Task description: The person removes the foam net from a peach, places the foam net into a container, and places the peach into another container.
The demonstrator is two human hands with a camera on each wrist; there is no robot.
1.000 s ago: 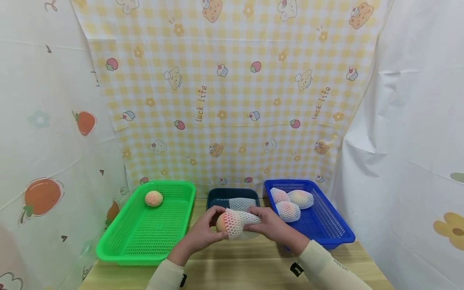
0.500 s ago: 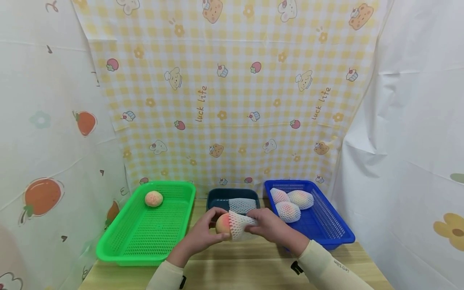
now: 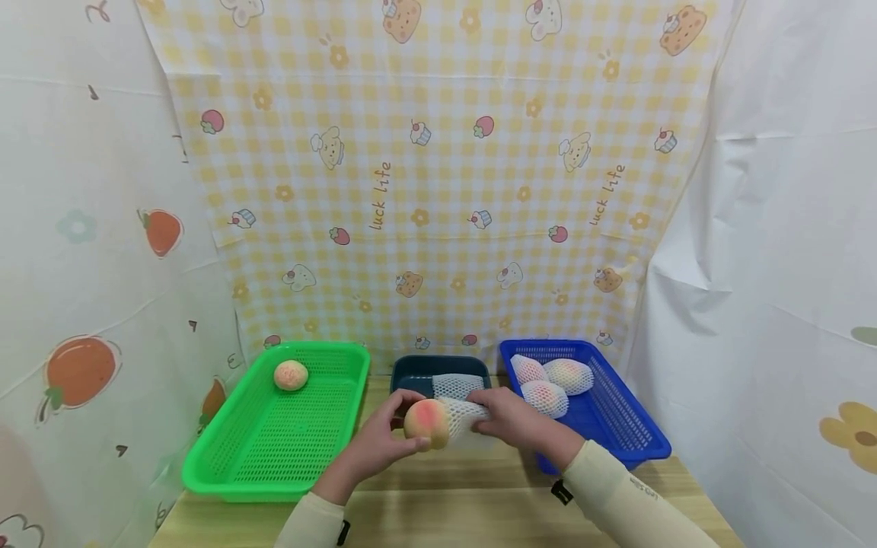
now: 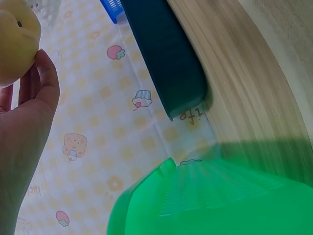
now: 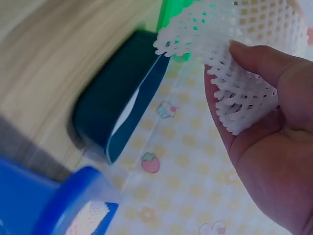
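Note:
A yellow-and-pink peach point(image 3: 426, 423) is gripped in my left hand point(image 3: 381, 441), fingers behind it and thumb along its lower side. Its whole front shows bare in the head view. White foam fruit net point(image 3: 464, 417) extends from the peach's right side to my right hand point(image 3: 512, 420), which pinches its far end. From the right wrist, the net point(image 5: 234, 63) appears bunched between thumb and fingers, its open scalloped end hanging out. In the left wrist view the peach point(image 4: 17, 44) sits at the fingertips, with a dark stem hollow showing.
A green basket point(image 3: 288, 487) on the left holds another peach point(image 3: 291, 375). Behind my hands stands a dark teal box point(image 3: 411, 365) with foam nets point(image 3: 457, 387) inside. On the right, a blue basket point(image 3: 620, 403) contains several net-wrapped fruits point(image 3: 570, 377).
The foam net, earlier covering much of the peach, has slid off rightward, baring its front. The peach has turned slightly towards the camera. Both hands stay over the table's middle.

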